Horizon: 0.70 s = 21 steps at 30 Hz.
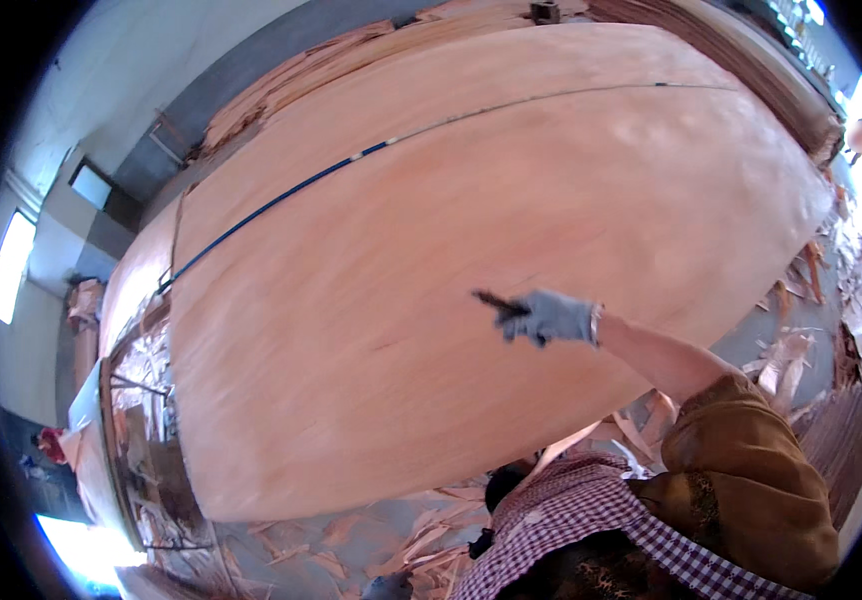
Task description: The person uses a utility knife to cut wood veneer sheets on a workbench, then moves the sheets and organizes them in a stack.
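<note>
My right hand [555, 317], in a grey work glove, is stretched over a broad, thin sheet of pinkish-tan wood veneer [351, 340]. Its fingers are closed around a dark, narrow tool [499, 302] that looks like a knife. The tip points left, low over the veneer; I cannot tell whether it touches. Across the sheet's far part lies a long, thin rod [296, 189], dark blue on the left and paler to the right. My left hand cannot be made out in the picture.
Torn veneer scraps [431, 540] litter the floor along the near edge, with more scraps [786, 360] at the right. Stacked veneer [801, 100] stands at the far right. A metal frame [109, 440] borders the left side. A small dark block [544, 12] sits at the far edge.
</note>
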Tool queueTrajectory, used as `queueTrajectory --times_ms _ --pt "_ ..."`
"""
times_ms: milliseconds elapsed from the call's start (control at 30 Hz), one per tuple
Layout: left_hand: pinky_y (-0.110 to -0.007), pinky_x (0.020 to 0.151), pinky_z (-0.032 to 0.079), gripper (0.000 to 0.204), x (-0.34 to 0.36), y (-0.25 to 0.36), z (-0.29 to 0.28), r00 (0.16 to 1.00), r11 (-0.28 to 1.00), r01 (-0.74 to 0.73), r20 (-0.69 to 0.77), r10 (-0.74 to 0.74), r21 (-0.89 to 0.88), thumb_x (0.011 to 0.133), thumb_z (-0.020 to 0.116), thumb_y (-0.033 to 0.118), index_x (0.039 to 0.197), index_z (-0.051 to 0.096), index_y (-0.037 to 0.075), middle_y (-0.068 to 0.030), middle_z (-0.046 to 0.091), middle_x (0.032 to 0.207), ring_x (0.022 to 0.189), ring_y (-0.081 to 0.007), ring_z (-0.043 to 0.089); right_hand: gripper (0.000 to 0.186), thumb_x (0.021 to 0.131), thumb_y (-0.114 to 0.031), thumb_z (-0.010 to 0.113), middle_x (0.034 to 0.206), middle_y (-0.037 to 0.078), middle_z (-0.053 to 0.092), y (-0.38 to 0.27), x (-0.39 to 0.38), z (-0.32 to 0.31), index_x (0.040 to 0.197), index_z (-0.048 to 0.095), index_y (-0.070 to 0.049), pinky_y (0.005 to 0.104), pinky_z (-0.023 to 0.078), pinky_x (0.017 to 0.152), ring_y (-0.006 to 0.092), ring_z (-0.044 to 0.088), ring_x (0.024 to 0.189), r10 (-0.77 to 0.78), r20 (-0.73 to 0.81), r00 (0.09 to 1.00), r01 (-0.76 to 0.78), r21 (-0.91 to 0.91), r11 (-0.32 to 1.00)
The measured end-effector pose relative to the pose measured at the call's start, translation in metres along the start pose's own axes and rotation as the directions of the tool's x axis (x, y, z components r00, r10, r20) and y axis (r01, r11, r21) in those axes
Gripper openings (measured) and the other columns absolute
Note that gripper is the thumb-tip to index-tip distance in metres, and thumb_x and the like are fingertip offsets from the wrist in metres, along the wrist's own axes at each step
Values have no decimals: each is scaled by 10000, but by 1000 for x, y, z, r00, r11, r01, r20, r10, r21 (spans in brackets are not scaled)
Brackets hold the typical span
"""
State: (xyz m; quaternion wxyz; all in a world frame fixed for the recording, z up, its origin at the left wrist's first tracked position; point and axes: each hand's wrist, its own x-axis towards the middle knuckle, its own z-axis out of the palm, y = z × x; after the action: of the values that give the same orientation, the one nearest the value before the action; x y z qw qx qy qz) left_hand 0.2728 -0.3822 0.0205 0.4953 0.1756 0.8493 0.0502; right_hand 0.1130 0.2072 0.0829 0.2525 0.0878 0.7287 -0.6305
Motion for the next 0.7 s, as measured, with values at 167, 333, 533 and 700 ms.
queueTrajectory --times_ms 167,333,533,700 --pt "-444 754 484 241 22 103 -68 841 899 -437 -344 417 21 787 554 140 1013 611 84 -155 617 946 832 -354 596 347 894 -274 615 1063 14 646 104 -139 49 1171 616 -66 237 452 647 95 594 847 -95 460 883 -16 231 973" --pt "-481 761 465 233 56 116 -95 747 821 -535 -344 569 197 837 531 216 1022 617 102 -164 631 954 891 -349 599 389 901 -241 623 1112 26 640 164 -227 57 1236 569 -50 254 443 872 95 555 1003 346 481 806 -353 -80 932" --pt "-448 779 476 282 78 143 -153 718 794 -566 -341 606 219 837 544 180 1093 603 78 -146 638 982 904 -342 593 381 876 -213 660 1083 32 646 128 -247 70 1203 582 -34 270 432 904 85 537 980 298 451 841 -342 16 940" --pt "-442 777 478 262 82 116 -183 676 770 -614 -387 627 176 845 550 181 1075 615 75 -139 646 973 909 -335 593 326 867 -217 667 961 14 646 122 -216 87 1132 616 -35 265 456 795 85 542 884 358 423 832 -335 -129 933"
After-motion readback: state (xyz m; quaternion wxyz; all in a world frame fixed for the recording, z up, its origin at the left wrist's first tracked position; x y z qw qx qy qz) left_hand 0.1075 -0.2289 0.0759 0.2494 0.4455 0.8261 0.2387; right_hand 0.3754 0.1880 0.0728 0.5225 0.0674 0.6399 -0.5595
